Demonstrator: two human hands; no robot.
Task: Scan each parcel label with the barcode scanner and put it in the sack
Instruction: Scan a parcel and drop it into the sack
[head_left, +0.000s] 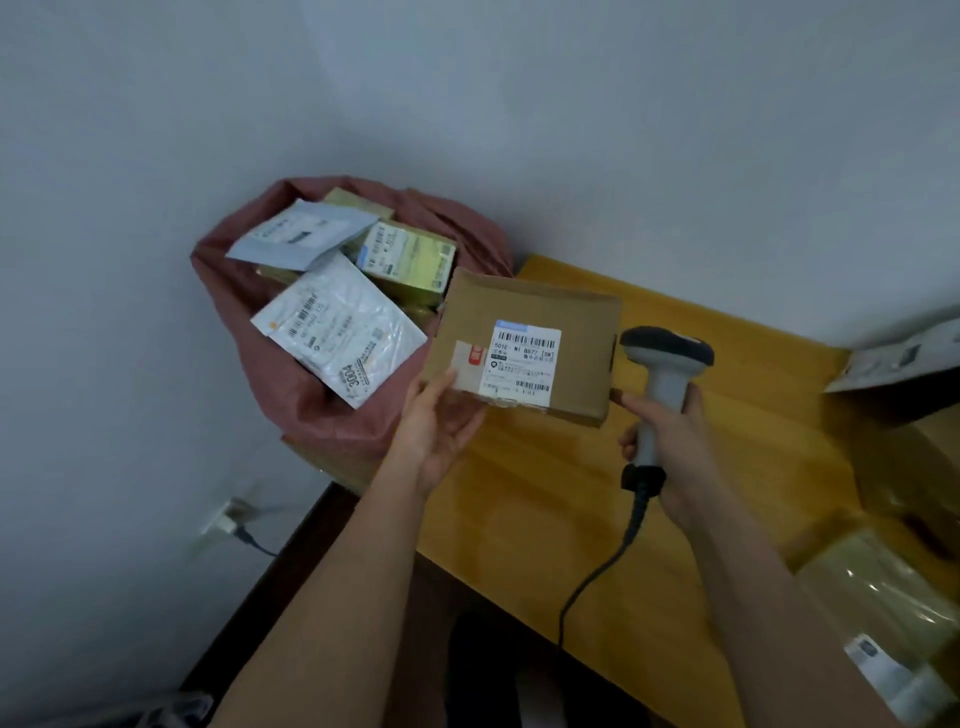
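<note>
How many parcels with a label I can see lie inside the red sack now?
3 in the red sack: a grey mailer at the back, a yellow-green box to its right, a white mailer in front. Others lie partly hidden beneath.

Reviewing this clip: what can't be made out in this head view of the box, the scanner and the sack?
- Cardboard box: underside hidden; the left hand covers its near corner.
- Box label: small print too blurred to read.
- Barcode scanner: trigger hidden by the right hand; no beam visible.
- Red sack: lower contents buried under top parcels.
- Parcels at the right edge: cut off by the frame.
</note>
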